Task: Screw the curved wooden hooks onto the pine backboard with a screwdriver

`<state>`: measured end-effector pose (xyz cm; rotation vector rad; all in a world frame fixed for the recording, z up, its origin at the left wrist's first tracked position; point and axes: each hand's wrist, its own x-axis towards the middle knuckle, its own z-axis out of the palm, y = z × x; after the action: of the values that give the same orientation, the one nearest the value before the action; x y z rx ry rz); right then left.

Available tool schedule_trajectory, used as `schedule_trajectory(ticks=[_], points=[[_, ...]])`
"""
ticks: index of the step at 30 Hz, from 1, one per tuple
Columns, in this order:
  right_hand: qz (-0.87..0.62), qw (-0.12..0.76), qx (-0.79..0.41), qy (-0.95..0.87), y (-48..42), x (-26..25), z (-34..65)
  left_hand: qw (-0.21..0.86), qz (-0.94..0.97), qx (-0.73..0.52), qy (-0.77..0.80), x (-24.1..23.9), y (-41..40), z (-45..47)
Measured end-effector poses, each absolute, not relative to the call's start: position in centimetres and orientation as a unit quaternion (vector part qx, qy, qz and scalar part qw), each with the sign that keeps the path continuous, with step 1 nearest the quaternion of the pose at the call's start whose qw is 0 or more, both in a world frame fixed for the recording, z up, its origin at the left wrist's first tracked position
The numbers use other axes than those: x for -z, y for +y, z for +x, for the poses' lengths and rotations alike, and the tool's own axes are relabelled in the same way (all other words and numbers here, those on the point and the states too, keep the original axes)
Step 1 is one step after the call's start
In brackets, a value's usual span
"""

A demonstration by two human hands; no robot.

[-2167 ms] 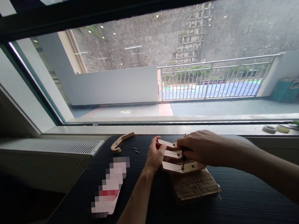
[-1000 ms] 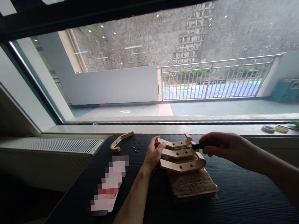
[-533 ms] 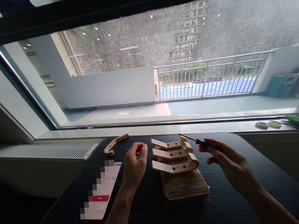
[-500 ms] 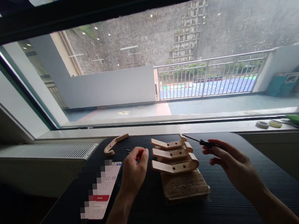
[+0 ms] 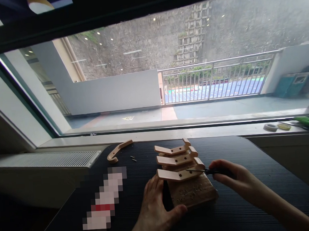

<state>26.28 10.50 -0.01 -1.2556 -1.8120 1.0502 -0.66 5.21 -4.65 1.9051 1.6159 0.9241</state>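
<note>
My right hand [image 5: 227, 173] is closed around the black handle of a screwdriver [image 5: 196, 170], whose thin metal shaft points left across the nearest wooden hook [image 5: 171, 175]. Beside the left edge of a wooden board [image 5: 198, 196], my left hand [image 5: 158, 202] braces it, thumb at the front corner and fingers by the hook's left end. Two more hooks, a middle one [image 5: 174, 159] and a far one [image 5: 171, 150], lie in a row on the board. Each hook shows two dark holes. Whether the screwdriver tip sits in a hole, I cannot tell.
A loose wooden hook [image 5: 117, 151] lies at the table's back left, with small screws [image 5: 133, 159] near it. A blurred-out phone [image 5: 107, 198] is at the left. Tape rolls [image 5: 270, 127] and a green item [image 5: 308, 123] rest on the sill [image 5: 155, 135].
My left hand has moved from near the screws down to the board's left side, its fingers unfolding. The screwdriver in my right hand has come down and nearer, onto the closest hook.
</note>
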Motion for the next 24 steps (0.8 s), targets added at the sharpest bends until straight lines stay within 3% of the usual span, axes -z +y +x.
schedule_trajectory(ticks=[4, 11, 20, 24], points=[[-0.471, 0.385, -0.382, -0.696, 11.0, -0.5, 26.1, 0.191, 0.701, -0.327, 0.604, 5.7, 5.4, -0.1], [-0.46, 0.218, -0.357, -0.783, 10.9, -1.2, 25.7, 0.193, 0.709, -0.369, 0.569, 6.4, 6.0, -0.7], [-0.469, 0.341, -0.284, -0.764, 12.0, 1.0, 24.0, 0.158, 0.732, -0.33, 0.575, 5.8, 5.8, 0.2], [-0.488, 0.344, -0.212, -0.773, 12.4, 1.6, 23.6, 0.16, 0.736, -0.311, 0.579, 5.6, 6.1, 0.3]])
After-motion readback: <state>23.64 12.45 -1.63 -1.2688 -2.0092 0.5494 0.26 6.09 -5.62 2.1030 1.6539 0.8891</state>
